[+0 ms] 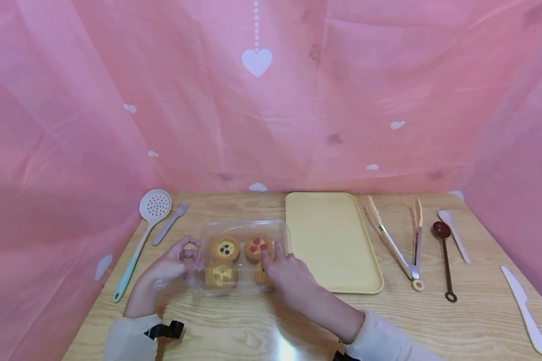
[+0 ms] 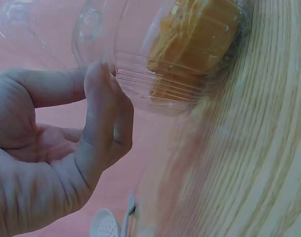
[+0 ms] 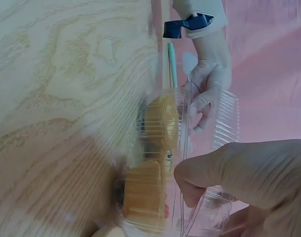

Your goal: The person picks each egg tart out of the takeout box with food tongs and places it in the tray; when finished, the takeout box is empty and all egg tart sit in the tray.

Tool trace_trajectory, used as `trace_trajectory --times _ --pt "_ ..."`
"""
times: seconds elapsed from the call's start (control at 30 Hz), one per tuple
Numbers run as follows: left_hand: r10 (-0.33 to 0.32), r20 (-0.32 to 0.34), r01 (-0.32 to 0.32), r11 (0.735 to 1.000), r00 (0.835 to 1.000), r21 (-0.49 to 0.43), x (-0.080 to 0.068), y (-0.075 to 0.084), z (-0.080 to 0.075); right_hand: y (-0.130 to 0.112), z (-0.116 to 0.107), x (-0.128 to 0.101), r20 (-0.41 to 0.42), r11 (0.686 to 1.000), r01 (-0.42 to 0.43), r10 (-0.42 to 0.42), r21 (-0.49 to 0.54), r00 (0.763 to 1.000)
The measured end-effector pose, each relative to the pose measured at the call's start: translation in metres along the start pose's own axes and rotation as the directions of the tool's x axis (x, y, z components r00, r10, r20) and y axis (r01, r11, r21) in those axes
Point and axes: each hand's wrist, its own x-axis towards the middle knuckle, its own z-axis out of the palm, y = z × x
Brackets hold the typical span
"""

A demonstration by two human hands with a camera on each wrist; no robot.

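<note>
We pinch the clear plastic clamshell pastry box (image 1: 244,253) with left hand (image 1: 171,268) at 9 o'clock and right hand (image 1: 289,273) at 3; best we pry evenly, keeping it flat.

Backdrop cloth (image 1: 388,75): pink, scattered white hearts, one large heart under a dotted white line.
Worktop (image 1: 433,321): pale wood with wavy grain.
Tray (image 1: 331,240): plain pale yellow.
Clamshell box (image 1: 244,228): clear, ribbed plastic.
Pastries (image 1: 226,249): golden orange; one with dark dots, one with red dots on top.
Skimmer (image 1: 153,206): white perforated head, mint green handle.
Fork (image 1: 169,223): lilac grey.
Tongs (image 1: 399,245): silver arms, tan tips.
Ladle (image 1: 442,230): dark brown.
Spoon (image 1: 453,233): white.
Knife (image 1: 524,308): white.
Sleeves (image 1: 131,336): off-white, black strap at the cuff.
</note>
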Motion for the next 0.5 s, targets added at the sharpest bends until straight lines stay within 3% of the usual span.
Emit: trace_trajectory --times 0.2,0.5 --pt "0.005 0.007 -0.005 1.000 1.000 -0.017 -0.0019 -0.0015 0.0018 0.0003 0.0003 0.0017 -0.041 1.000 -0.003 0.002 -0.009 0.999" --pt "-0.006 0.001 0.006 1.000 1.000 -0.003 -0.0008 -0.0007 0.0029 0.0030 -0.0036 0.0045 -0.026 0.999 -0.018 0.020 0.048 0.999"
